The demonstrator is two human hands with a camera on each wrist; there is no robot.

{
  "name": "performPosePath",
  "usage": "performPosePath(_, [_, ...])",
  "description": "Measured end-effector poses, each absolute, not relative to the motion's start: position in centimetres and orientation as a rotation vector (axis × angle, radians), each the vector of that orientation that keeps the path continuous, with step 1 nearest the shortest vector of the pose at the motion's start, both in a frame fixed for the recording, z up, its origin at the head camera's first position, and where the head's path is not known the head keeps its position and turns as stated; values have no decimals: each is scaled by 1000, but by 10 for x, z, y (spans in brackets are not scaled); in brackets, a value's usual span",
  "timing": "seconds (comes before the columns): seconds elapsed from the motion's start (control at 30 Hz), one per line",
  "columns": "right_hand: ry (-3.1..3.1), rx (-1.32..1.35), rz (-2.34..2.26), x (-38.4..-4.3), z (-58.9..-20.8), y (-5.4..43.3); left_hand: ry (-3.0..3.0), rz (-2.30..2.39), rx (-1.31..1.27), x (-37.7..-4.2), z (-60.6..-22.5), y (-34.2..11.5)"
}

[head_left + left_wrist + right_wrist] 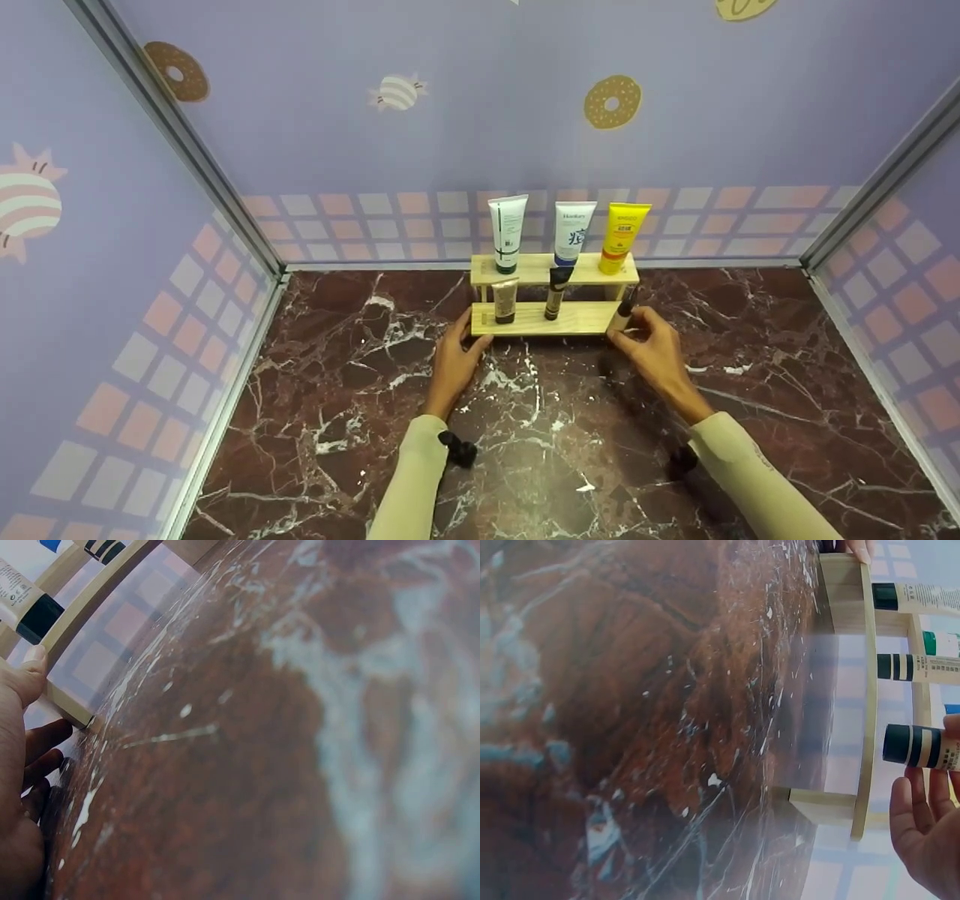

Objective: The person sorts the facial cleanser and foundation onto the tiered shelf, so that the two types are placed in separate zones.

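My right hand (pixel 654 351) pinches a small tube (pixel 624 310) at the right end of the lower shelf of a two-tier wooden rack (pixel 581 328). In the right wrist view the dark striped cap (pixel 913 745) of that tube points down, close over the board. At the rack's left end, my left hand (pixel 456 361) grips the lower board, its thumb (pixel 30 667) against the front edge. A gold tube with a dark cap (pixel 505 301) and a slim black tube (pixel 556 294) stand on this same lower shelf.
Along the upper shelf stand a white tube with a green cap (pixel 508 234), a white and blue tube (pixel 574 232) and a yellow tube (pixel 624 237). Behind the rack rises a patterned purple wall (pixel 480 150). The table (pixel 360 450) is dark red marble.
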State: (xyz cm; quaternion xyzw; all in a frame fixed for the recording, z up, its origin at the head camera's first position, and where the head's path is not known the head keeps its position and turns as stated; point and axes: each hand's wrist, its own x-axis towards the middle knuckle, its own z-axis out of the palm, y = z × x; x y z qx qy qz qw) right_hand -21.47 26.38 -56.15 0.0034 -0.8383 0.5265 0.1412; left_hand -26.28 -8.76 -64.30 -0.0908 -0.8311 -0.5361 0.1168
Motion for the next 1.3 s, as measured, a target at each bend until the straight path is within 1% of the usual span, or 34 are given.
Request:
performPosePath(0.7, [-2366, -9, 1520, -243, -562, 256, -2470, -1579, -209, -261, -642, -89])
performPosePath(1.3, [-2320, -124, 1451, -251, -565, 245, -2450, -1552, -239, -262, -641, -88])
